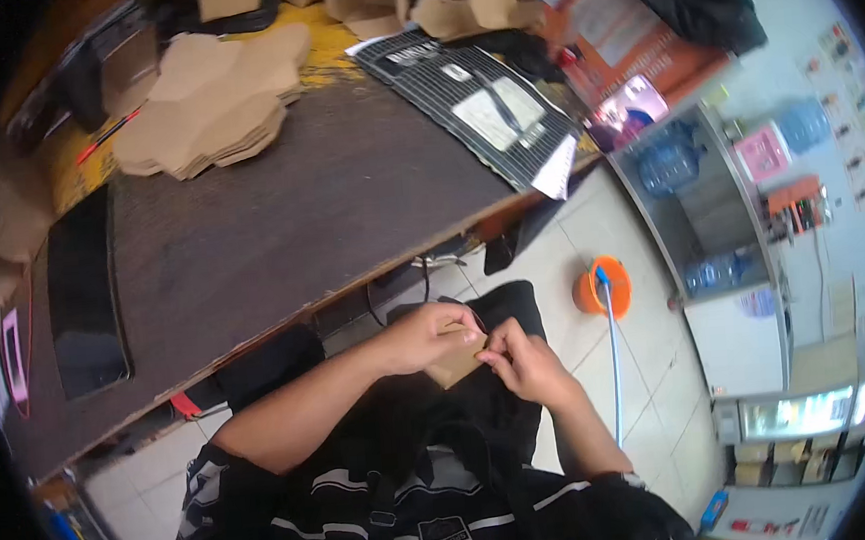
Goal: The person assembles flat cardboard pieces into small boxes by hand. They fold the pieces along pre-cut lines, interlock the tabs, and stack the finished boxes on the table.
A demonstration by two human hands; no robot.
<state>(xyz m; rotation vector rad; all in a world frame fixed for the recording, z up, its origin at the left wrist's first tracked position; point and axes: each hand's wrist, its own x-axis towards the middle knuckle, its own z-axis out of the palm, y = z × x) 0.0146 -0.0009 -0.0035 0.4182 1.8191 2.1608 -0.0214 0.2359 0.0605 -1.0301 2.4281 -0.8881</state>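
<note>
A small brown cardboard piece (456, 366) with folded sides is held over my lap, in front of the table's edge. My left hand (435, 336) is closed on its upper part, thumb lying along the top. At the piece's right edge, my right hand (525, 365) pinches with thumb and forefinger close to the corner. The fingers hide part of the cardboard, so its full shape does not show.
A stack of scalloped cardboard pieces (215, 105) lies on the dark table (278, 216). A black cutting mat (441, 104) overhangs its right edge. A black glossy panel (88, 294) rests at left. On the floor stands an orange bucket (603, 293) with a blue-handled mop.
</note>
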